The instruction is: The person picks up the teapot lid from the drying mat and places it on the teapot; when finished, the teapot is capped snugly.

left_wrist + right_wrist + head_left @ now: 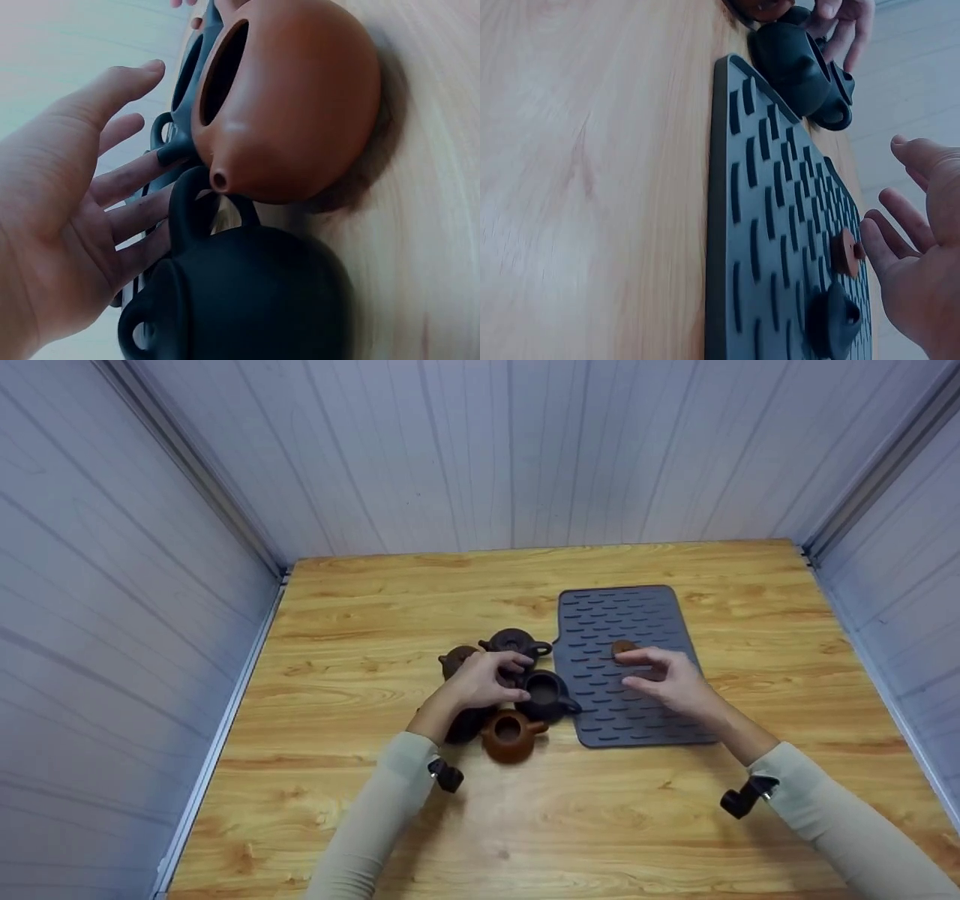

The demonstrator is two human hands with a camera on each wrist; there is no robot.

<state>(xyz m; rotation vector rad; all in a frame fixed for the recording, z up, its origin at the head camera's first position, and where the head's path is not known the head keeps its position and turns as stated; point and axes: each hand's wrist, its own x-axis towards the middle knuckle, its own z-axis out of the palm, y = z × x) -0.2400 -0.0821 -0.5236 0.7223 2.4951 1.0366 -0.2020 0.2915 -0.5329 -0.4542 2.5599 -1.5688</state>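
Note:
My left hand [484,679] is over a cluster of small teapots, fingers relaxed and holding nothing. Near it are an orange-brown lidless teapot [501,746], a dark lidless teapot [555,711] and a dark lidded teapot [512,636] behind. A black lidded teapot [262,292] sits partly hidden below the left wrist in the head view. Above a grey ribbed mat [619,615] is my right hand [675,682], fingers parted and empty. Close to its fingertips a brown teapot lid [847,253] lies on the mat, beside a dark lid [832,322] that the head view hides.
Another dark brown teapot [456,661] stands at the cluster's left edge. The dark lidless teapot's handle reaches over the mat's left edge. The wooden table [360,615] meets pale panel walls [465,457] at its back and sides.

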